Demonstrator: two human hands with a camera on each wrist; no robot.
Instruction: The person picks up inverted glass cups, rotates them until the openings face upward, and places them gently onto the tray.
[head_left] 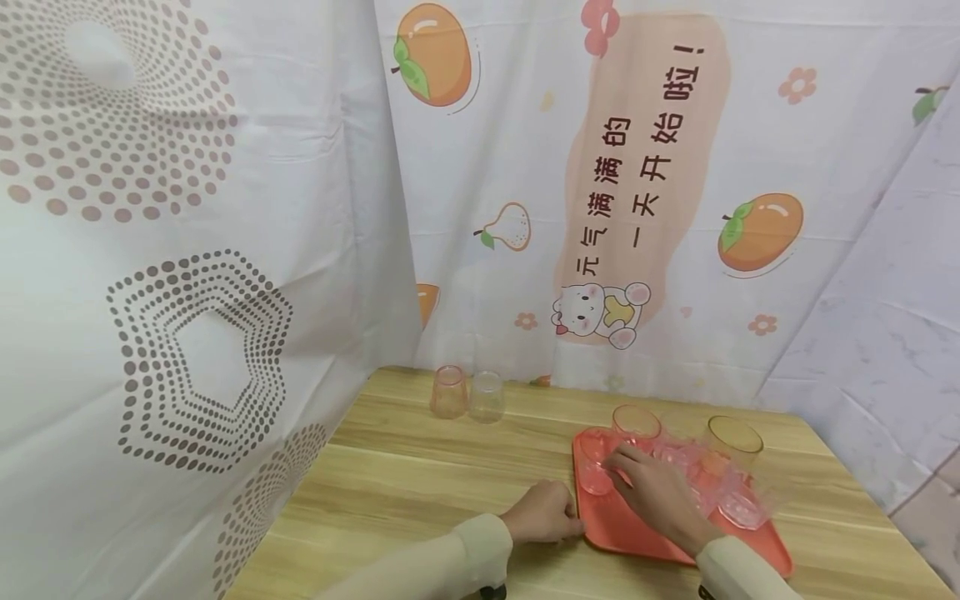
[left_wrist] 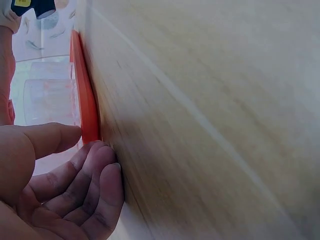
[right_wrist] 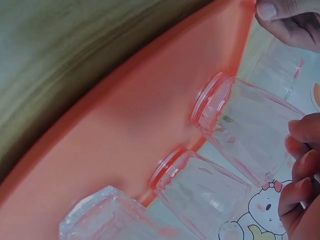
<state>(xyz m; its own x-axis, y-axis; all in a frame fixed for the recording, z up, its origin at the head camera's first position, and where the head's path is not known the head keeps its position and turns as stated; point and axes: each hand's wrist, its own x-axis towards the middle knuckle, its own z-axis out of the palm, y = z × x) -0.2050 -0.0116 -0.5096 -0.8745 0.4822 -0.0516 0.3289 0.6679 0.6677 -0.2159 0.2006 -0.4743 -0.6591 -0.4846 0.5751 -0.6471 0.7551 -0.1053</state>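
Observation:
A red tray [head_left: 626, 525] lies on the wooden table, and my left hand [head_left: 545, 512] is at its near left corner. The left wrist view shows the thumb against the tray's rim [left_wrist: 87, 107], with curled fingers underneath it, pinching the edge. My right hand [head_left: 660, 492] is above the tray, fingers loosely bent beside the rim of a clear pinkish cup [right_wrist: 255, 125]. That cup stands on the tray's left part; I see no grip around it. Beside it in the right wrist view are a smaller cup [right_wrist: 200, 190] and a faceted clear cup [right_wrist: 107, 220].
Two clear cups, one pinkish [head_left: 448, 396] and one colourless [head_left: 487, 400], stand at the table's back left. An amber-rimmed cup [head_left: 735, 437] and a red-rimmed cup [head_left: 636, 423] stand at the tray's back. A printed curtain [head_left: 495, 167] hangs behind the table.

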